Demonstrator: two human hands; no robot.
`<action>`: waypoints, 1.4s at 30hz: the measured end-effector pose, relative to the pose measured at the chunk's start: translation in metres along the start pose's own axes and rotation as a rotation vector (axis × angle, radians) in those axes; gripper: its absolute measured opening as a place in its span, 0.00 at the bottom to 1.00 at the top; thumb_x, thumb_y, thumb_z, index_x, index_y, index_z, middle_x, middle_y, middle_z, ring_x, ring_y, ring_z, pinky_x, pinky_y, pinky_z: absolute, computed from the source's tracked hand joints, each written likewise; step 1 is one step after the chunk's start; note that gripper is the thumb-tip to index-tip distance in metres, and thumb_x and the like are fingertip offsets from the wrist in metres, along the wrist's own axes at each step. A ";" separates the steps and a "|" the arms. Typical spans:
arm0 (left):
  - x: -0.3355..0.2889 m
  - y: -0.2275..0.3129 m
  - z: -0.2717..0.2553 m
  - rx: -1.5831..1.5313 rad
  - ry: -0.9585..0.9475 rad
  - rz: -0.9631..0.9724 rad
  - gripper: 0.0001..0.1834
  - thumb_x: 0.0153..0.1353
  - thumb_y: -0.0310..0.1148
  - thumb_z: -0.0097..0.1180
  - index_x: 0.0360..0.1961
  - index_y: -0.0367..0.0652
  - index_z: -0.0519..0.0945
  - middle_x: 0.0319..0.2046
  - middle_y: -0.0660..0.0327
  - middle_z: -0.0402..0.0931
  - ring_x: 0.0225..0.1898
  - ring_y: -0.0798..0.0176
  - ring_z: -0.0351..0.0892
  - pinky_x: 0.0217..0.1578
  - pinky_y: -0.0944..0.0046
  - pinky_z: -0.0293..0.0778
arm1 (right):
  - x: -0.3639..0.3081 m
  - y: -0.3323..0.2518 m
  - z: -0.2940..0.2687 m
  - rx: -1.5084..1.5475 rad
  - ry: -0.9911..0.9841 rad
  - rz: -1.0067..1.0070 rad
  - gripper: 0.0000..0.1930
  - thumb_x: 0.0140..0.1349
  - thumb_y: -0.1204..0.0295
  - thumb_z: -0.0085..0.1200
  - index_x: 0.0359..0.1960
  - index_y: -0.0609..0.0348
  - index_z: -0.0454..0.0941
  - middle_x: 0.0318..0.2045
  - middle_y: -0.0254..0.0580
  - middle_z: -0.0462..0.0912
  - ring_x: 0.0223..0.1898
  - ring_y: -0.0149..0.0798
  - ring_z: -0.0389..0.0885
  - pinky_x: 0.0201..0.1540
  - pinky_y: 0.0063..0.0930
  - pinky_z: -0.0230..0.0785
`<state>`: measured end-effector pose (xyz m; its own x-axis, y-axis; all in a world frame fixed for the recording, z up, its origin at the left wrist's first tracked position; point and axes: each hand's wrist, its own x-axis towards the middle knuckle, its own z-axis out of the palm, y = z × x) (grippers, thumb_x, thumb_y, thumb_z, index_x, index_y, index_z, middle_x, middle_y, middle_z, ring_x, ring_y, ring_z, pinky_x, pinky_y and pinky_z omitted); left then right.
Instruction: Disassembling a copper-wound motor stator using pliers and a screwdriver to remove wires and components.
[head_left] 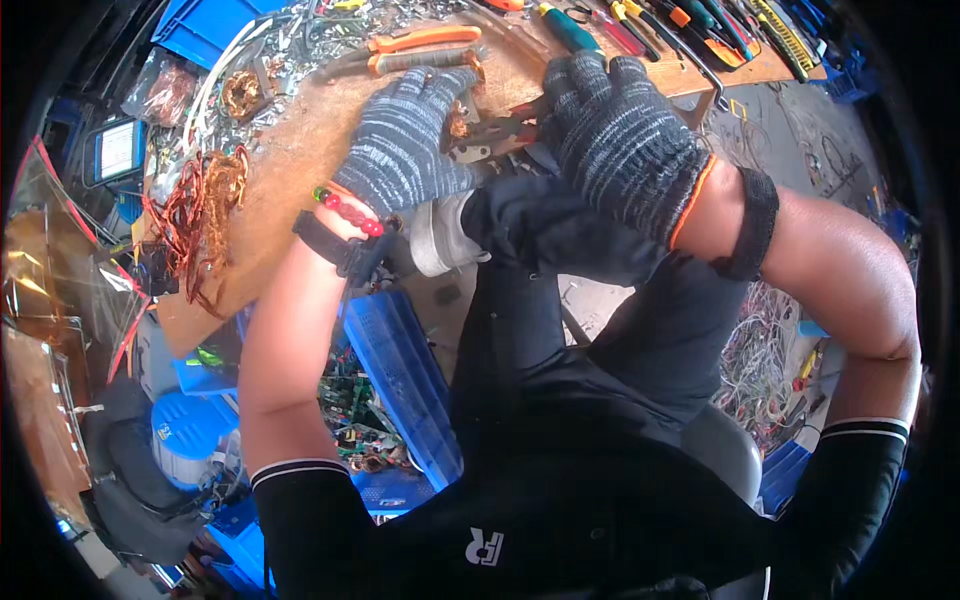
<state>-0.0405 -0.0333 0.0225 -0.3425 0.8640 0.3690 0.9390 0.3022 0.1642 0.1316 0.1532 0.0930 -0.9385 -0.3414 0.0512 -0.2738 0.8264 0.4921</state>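
Observation:
Both my hands wear grey striped knit gloves and work close together over the wooden tabletop (290,135). My right hand (625,140) is closed round a dark plier-like cutting tool with reddish parts (495,135), its metal jaws pointing left. My left hand (405,135) is curled beside those jaws. A small copper-coloured piece (459,122) shows at its fingers; most of it is hidden by the glove. Just beyond my left fingertips lies a pair of orange-handled pliers (425,40).
Copper and red wire bundles (205,215) lie on the table's left, near metal scraps (290,50). Screwdrivers, including a green-handled one (570,30), line the far edge. A blue bin (405,385) with circuit boards stands below left. Tangled wires (760,360) cover floor at right.

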 end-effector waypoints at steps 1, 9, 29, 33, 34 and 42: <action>-0.003 -0.003 0.000 0.005 0.006 -0.010 0.49 0.40 0.52 0.80 0.62 0.39 0.75 0.55 0.43 0.78 0.56 0.39 0.78 0.59 0.48 0.73 | 0.007 0.001 -0.003 0.064 -0.034 -0.024 0.22 0.61 0.62 0.54 0.54 0.58 0.83 0.51 0.58 0.79 0.56 0.58 0.76 0.51 0.52 0.70; -0.011 -0.011 0.008 -0.025 0.005 -0.082 0.51 0.36 0.51 0.79 0.64 0.46 0.73 0.57 0.47 0.76 0.60 0.44 0.74 0.64 0.46 0.67 | 0.007 0.000 0.016 0.184 0.294 0.066 0.28 0.54 0.66 0.63 0.58 0.61 0.75 0.44 0.55 0.77 0.41 0.55 0.79 0.43 0.48 0.72; -0.016 0.001 0.014 -0.083 0.135 -0.058 0.48 0.35 0.45 0.80 0.63 0.51 0.77 0.57 0.51 0.77 0.62 0.43 0.74 0.66 0.47 0.67 | 0.009 -0.018 0.073 0.368 0.256 0.128 0.18 0.64 0.56 0.56 0.44 0.58 0.78 0.34 0.49 0.80 0.38 0.51 0.82 0.40 0.48 0.75; -0.017 -0.005 0.014 -0.122 0.128 -0.043 0.47 0.36 0.44 0.79 0.63 0.51 0.77 0.57 0.52 0.77 0.62 0.44 0.74 0.66 0.47 0.67 | 0.010 -0.028 0.085 0.480 0.265 0.168 0.18 0.63 0.57 0.57 0.44 0.59 0.78 0.33 0.50 0.79 0.38 0.52 0.81 0.41 0.48 0.75; -0.017 -0.005 0.014 -0.146 0.137 -0.027 0.47 0.36 0.44 0.80 0.63 0.50 0.77 0.57 0.53 0.77 0.61 0.45 0.74 0.66 0.47 0.68 | 0.010 -0.034 0.088 0.542 0.275 0.208 0.17 0.63 0.59 0.58 0.44 0.59 0.78 0.34 0.50 0.79 0.38 0.53 0.81 0.40 0.48 0.74; -0.016 -0.006 0.008 -0.290 0.138 -0.007 0.47 0.35 0.46 0.82 0.60 0.47 0.78 0.53 0.53 0.77 0.56 0.46 0.77 0.62 0.49 0.71 | 0.014 -0.102 0.114 0.834 0.379 0.502 0.15 0.57 0.67 0.64 0.40 0.62 0.75 0.29 0.55 0.76 0.32 0.60 0.77 0.35 0.51 0.71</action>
<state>-0.0405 -0.0453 0.0083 -0.3681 0.7937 0.4843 0.8959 0.1634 0.4132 0.1221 0.1155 -0.0552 -0.8965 0.1275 0.4243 -0.0643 0.9101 -0.4094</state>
